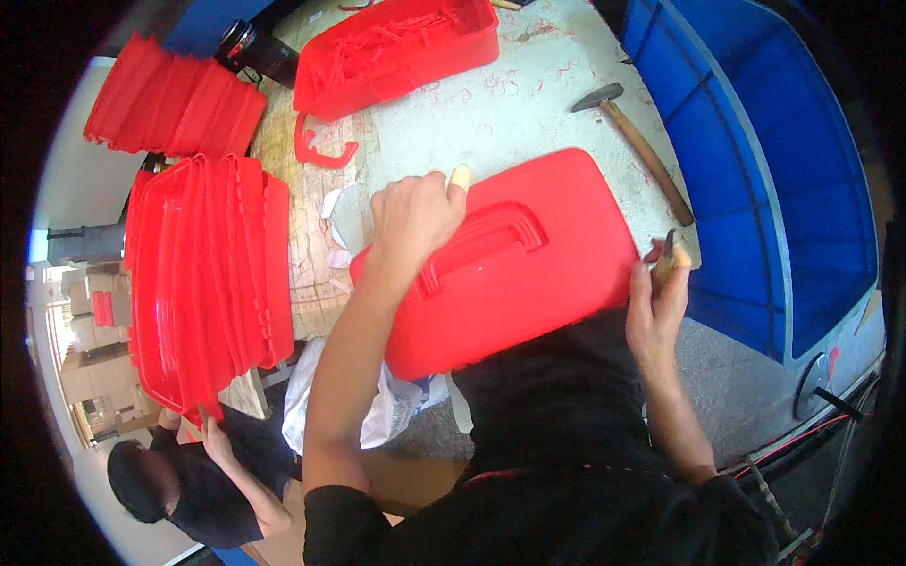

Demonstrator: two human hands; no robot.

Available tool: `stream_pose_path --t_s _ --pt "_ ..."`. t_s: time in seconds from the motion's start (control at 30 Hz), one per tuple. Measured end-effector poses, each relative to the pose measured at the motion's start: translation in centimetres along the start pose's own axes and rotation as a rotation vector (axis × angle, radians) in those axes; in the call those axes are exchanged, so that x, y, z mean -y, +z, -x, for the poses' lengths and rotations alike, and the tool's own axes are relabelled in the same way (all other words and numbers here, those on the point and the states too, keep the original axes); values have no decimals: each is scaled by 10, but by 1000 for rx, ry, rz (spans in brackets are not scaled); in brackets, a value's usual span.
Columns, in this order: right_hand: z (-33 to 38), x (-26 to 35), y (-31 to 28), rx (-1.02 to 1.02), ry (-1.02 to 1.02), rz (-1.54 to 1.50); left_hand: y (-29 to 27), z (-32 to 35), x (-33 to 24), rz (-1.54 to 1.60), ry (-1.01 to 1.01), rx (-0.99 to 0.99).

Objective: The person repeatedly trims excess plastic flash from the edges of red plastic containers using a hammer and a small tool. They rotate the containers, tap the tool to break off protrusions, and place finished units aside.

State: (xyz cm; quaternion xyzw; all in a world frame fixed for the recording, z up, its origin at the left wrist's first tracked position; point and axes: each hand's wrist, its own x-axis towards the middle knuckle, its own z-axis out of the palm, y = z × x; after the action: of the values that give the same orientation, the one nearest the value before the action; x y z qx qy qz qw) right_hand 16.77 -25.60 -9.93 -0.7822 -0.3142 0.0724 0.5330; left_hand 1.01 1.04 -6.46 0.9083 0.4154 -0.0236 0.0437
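A red plastic case (557, 241) lies at a slant at the near edge of the worktable, its moulded handle (510, 226) uppermost. My left hand (415, 215) grips the case's far left edge, with a pale yellow cover on one fingertip. At the right end, beside the case's edge, my right hand (654, 307) is closed around a small tool; only its dark pointed blade (671, 243) shows clearly. A pale yellow cover sits on one of that hand's fingers too. My fingers partly hide the tool's grip.
A hammer (646, 156) lies right of the case, near blue bins (755, 189). A red tray (396, 91) of red strips stands at the back, a loose red handle (326, 151) before it. Stacked red shells (208, 264) stand left; a co-worker (208, 481) handles them.
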Motion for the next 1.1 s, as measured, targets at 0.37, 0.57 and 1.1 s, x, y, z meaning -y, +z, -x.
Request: stream_pose_path --t_s 0.37,0.57,1.1 --pt "-146 -8 81 -101 -108 240 83 104 -1 906 -53 -345" --pt "-118 -8 97 -3 63 -41 56 126 -30 1756 -497 -498" --pt "-4 61 -54 633 -25 11 -46 161 -74 2129 -489 64"
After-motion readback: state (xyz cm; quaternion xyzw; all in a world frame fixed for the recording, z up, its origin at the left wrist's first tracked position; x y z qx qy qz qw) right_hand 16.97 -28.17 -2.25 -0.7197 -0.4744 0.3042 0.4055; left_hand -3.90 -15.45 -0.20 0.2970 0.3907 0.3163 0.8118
